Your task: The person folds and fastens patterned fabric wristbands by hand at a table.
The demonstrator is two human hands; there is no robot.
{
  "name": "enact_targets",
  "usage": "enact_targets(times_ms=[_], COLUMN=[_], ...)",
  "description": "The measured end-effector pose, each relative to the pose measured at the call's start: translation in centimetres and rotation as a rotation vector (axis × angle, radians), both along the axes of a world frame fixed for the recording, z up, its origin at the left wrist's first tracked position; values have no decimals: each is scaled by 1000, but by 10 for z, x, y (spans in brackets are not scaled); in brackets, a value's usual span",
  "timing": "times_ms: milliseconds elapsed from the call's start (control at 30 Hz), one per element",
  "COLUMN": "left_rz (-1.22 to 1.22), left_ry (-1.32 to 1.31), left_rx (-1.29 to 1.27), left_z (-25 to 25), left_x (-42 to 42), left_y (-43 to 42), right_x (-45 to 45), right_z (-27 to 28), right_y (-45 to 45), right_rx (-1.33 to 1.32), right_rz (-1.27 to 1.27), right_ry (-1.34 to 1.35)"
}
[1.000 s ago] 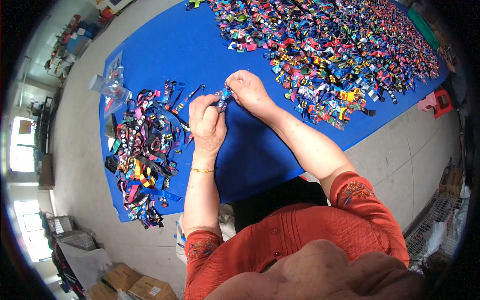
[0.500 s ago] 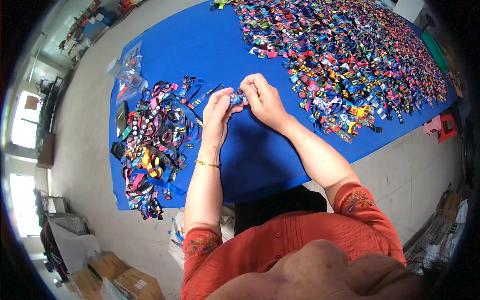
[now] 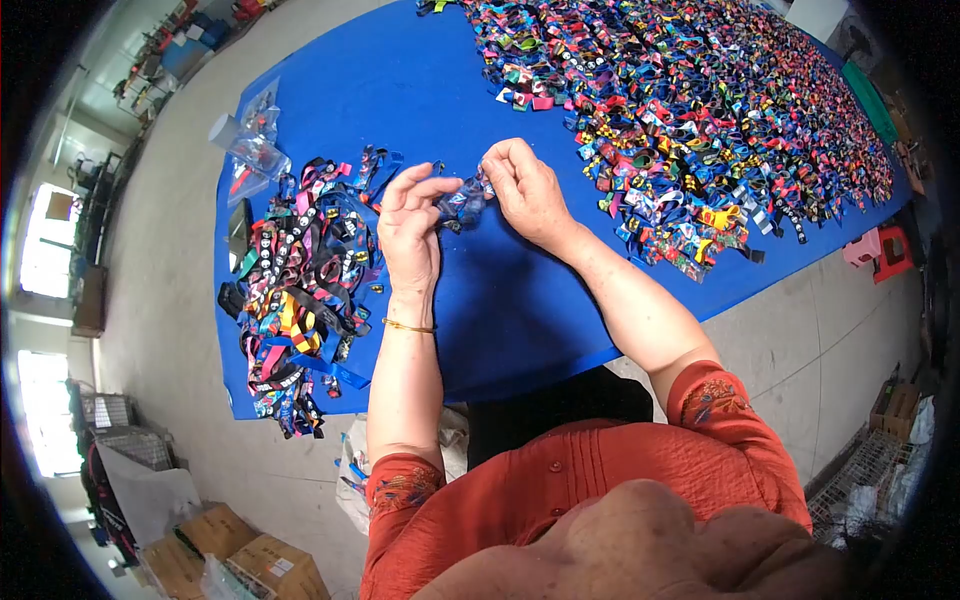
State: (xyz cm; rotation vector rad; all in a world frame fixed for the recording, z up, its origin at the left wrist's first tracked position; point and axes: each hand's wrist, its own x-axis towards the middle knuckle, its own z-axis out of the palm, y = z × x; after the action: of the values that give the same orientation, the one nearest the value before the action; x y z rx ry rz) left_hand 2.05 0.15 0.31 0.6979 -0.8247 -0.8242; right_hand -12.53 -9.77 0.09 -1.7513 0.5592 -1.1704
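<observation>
My right hand (image 3: 527,196) pinches a short printed fabric strap (image 3: 463,206), which hangs blurred toward the left above the blue table. My left hand (image 3: 408,222) is beside the strap's other end, fingers stretched and apart. Whether its fingertips still touch the strap is hard to make out. Just left of that hand lies a loose heap of multicoloured printed straps (image 3: 300,265), some black, yellow, pink and blue.
On the blue tabletop (image 3: 370,85), rows of looped colourful straps (image 3: 690,120) cover the right side. A clear plastic bag and container (image 3: 258,150) lie at the upper left. Red stool (image 3: 893,255) beyond the right edge; cardboard boxes (image 3: 270,570) on the floor at left.
My left hand has moved left and its fingers have spread away from the strap. The strap now hangs lower and farther left from my right hand, which has barely moved.
</observation>
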Motion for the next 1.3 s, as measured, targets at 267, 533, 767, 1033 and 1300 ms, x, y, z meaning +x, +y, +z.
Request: enact_targets(times_ms=[267,533,767,1033,1300], left_rz=[86,29,-31,-123,-178], left_ry=[-206,-99,-34,-9,-16], left_rx=[272,375,369,394,460], left_z=[-6,-1,-5,-9,-9], left_x=[-6,-8,-5,0,0], left_y=[-3,0,-1,-3,-3], right_x=[1,1,1,1,-3], right_z=[-1,-7,-9,-9,1], right_y=[5,-1,-8,-8,-5], right_rx=[-2,180,295,377,-15], right_rz=[43,160,286,334,65], right_ry=[69,-24,-12,-9,163])
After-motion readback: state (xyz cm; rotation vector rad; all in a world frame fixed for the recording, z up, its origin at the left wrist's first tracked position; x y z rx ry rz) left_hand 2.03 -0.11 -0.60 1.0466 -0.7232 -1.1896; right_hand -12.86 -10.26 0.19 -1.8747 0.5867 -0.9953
